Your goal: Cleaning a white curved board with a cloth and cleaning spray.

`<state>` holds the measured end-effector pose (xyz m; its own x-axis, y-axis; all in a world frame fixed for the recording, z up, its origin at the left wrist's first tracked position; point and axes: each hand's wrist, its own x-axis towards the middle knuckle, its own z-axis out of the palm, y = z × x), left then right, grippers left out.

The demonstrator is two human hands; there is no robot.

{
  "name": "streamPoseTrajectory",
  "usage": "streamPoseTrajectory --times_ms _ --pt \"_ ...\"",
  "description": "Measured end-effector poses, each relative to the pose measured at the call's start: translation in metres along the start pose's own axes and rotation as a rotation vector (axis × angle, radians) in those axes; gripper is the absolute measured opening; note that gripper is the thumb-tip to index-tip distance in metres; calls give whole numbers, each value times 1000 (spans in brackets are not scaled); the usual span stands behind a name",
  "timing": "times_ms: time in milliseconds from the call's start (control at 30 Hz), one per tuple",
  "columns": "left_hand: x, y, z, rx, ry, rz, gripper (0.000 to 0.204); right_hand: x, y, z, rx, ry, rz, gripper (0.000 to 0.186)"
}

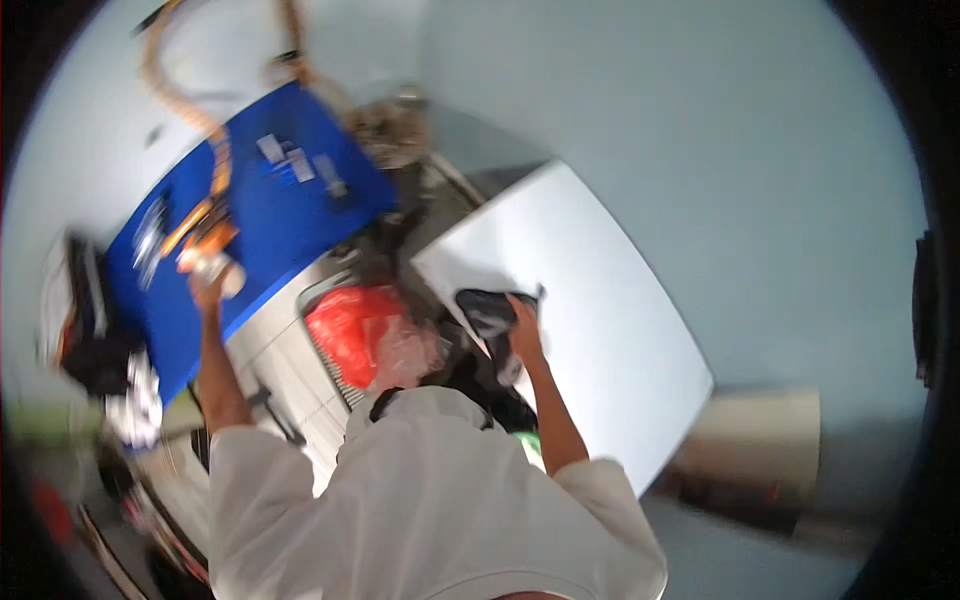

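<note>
My left hand (207, 290) reaches over the blue table top. Its fingers close around a pale, rounded object (232, 279), too blurred to name. Just beyond it lies an orange tool (212, 235), apparently joined to a pale orange hose (178, 100); whether the hand touches the tool is unclear. On the white table, my right hand (523, 330) is closed on a dark cloth (488, 311) at the left edge. Part of the cloth hangs past that edge.
The blue table (300, 230) carries several small white and blue pieces (290, 160) and blurred clear items (150, 240). Between it and the white table (600, 330) stands a grey crate (322, 290) with a red plastic bag (352, 330). A black bag (95, 350) sits at far left.
</note>
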<state>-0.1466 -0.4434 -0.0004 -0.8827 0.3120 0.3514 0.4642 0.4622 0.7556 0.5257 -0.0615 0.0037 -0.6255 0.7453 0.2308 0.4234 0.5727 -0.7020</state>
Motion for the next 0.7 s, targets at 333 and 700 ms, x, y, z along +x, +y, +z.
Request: streamPoseTrajectory --times_ms 333,700 --pt "-74 92 71 -319 -131 301 86 -36 -81 -45 286 17 359 64" --pt "-351 384 174 -585 -1653 188 68 -87 -131 3 937 161 462 58"
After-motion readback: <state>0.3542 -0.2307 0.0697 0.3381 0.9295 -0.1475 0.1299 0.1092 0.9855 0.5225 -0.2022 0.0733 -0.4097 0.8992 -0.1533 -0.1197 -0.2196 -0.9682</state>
